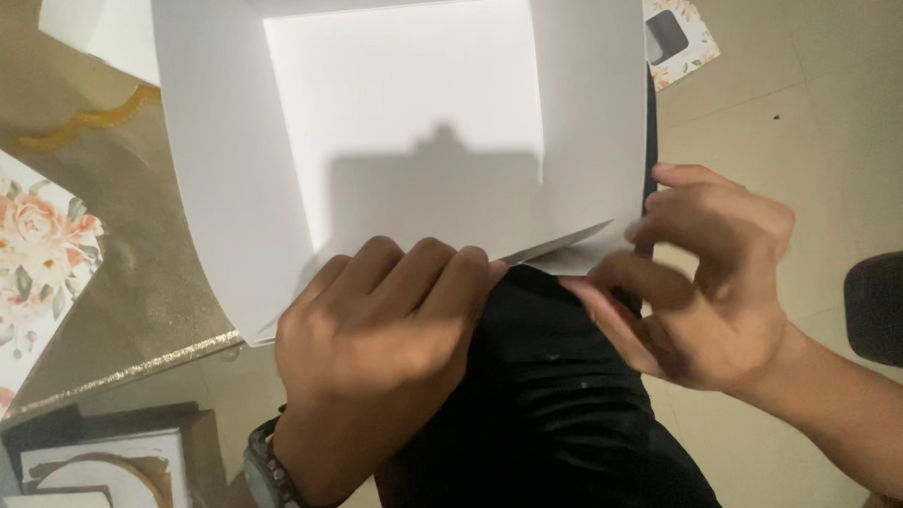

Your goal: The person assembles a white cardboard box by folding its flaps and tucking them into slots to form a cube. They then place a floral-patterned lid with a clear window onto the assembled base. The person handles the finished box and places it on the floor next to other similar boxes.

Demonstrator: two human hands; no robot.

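So the white cardboard box [407,135] is half built: side walls stand up and the base lies flat, resting over the person's black-clad lap. The left hand [374,337] has its fingers curled tight on the near edge of the box. The right hand [707,275] pinches the near-right corner flap [561,245], which looks not yet tucked. Floral-printed card [22,269] lies left of the box.
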